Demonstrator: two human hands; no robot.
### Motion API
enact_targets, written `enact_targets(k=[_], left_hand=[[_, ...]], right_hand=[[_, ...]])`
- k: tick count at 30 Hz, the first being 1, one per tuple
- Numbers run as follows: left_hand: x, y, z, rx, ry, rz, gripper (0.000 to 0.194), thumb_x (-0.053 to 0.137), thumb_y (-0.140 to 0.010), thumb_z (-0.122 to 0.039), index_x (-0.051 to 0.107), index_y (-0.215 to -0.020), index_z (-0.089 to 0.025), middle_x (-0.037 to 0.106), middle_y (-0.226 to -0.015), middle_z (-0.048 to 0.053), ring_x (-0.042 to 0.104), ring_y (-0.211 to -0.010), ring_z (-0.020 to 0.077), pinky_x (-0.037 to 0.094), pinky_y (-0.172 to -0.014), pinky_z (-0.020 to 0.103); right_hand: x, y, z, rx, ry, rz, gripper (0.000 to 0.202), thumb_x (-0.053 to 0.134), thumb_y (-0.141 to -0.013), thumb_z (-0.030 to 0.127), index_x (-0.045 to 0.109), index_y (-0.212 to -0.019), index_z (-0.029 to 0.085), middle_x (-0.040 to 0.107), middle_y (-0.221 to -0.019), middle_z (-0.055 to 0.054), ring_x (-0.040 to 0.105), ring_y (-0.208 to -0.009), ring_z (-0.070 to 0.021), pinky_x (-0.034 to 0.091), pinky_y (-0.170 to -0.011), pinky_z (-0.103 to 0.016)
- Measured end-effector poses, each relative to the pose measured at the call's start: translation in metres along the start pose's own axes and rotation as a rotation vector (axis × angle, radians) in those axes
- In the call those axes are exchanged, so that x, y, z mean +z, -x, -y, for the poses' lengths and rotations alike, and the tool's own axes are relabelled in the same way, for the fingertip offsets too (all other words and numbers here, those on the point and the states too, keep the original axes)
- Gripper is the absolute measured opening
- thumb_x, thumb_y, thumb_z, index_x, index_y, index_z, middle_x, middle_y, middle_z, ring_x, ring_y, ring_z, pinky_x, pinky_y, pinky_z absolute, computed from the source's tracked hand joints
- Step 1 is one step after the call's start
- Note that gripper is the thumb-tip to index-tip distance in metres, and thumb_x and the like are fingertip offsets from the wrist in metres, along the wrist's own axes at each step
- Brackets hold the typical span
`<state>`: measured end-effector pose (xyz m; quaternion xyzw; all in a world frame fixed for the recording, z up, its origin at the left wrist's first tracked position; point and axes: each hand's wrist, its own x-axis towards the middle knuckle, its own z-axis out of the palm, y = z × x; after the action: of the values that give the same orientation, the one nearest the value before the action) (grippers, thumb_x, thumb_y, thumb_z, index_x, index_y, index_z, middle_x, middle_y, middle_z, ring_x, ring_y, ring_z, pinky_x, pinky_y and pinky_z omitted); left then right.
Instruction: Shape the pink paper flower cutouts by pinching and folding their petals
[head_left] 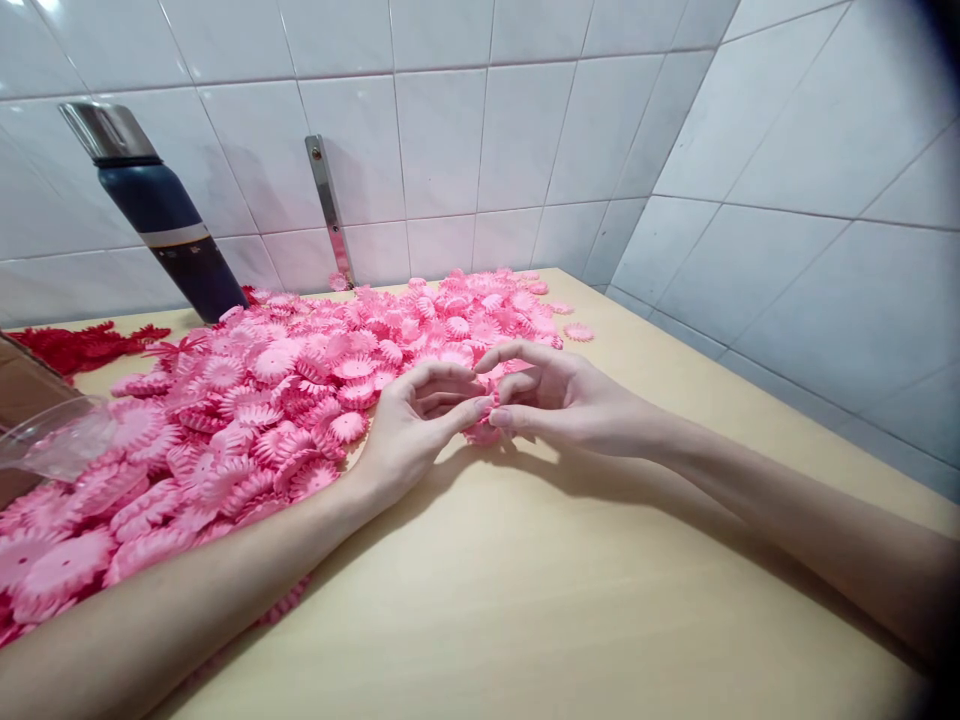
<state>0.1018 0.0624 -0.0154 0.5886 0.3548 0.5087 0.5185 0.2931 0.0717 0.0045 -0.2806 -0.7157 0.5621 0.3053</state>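
Observation:
Both of my hands meet over the table at the near edge of a large heap of pink fringed discs (352, 370). Each disc is round and flower-like with a notched rim, and some show a small centre hole. My left hand (424, 420) pinches a pink fringed disc (493, 402) between thumb and fingers. From the other side, my right hand (566, 398) closes thumb and fingers on the same small pink piece. My fingers hide most of it. More pink shows just under the fingertips, and I cannot tell whether it is a separate disc.
A dark blue bottle (169, 215) with a steel cap stands behind the heap. Red pieces (82, 348) lie at the left, by a cardboard box (30, 400) and a clear plastic item (60, 440). A metal bracket (328, 205) is fixed to the tiled wall (442, 140) behind the table (525, 600).

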Motion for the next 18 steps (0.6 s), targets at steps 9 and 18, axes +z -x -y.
enact_targets(k=[9,18], left_hand=[[-0.0031,-0.0024,0.0055,0.010,0.065,-0.020,0.029,0.081,-0.066,-0.024,0.066,-0.090,-0.016,0.069,-0.085,0.003,0.066,-0.080,0.0152,0.056,-0.074,0.029],[-0.0016,-0.0034,0.0051,0.106,0.026,-0.180,0.029,0.083,-0.062,-0.023,0.066,-0.085,-0.016,0.066,-0.090,0.003,0.061,-0.083,0.0131,0.053,-0.078,0.027]], right_hand=[[0.0029,0.0002,0.0023,-0.069,0.238,-0.306,0.034,0.077,-0.072,0.027,0.059,-0.101,0.020,0.069,-0.070,0.000,0.067,-0.066,-0.0172,0.049,-0.059,-0.028],[-0.0007,-0.0022,0.0020,0.002,0.099,-0.469,0.031,0.072,-0.077,0.043,0.061,-0.094,0.018,0.070,-0.064,-0.002,0.064,-0.046,-0.0157,0.051,-0.044,-0.027]])
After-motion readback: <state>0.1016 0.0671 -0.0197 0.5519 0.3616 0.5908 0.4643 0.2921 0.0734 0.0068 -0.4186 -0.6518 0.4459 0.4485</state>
